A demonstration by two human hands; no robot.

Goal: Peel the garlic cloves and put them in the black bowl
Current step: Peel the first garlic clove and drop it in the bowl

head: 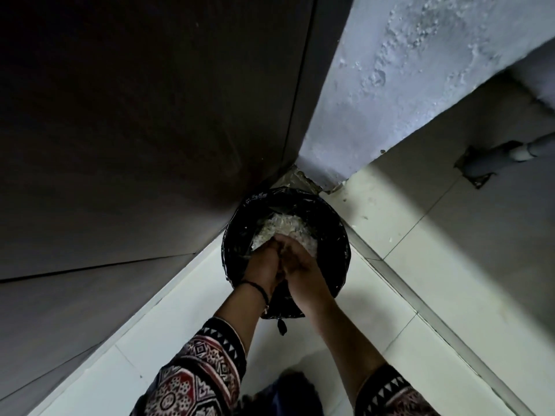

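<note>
**Both hands together over the black bin in the corner**

You are standing over a round black bin lined with a shiny black bag, which is sitting on the tiled floor where a dark panel meets a rough pale wall. You are holding your left hand and right hand side by side, touching, fingers pointing down into the bin. A heap of pale papery garlic skins is lying inside, just beyond your fingertips. The grip of either hand cannot be told, as the fingers are hiding it. You are wearing a black cord on your left wrist and patterned sleeves.
</note>
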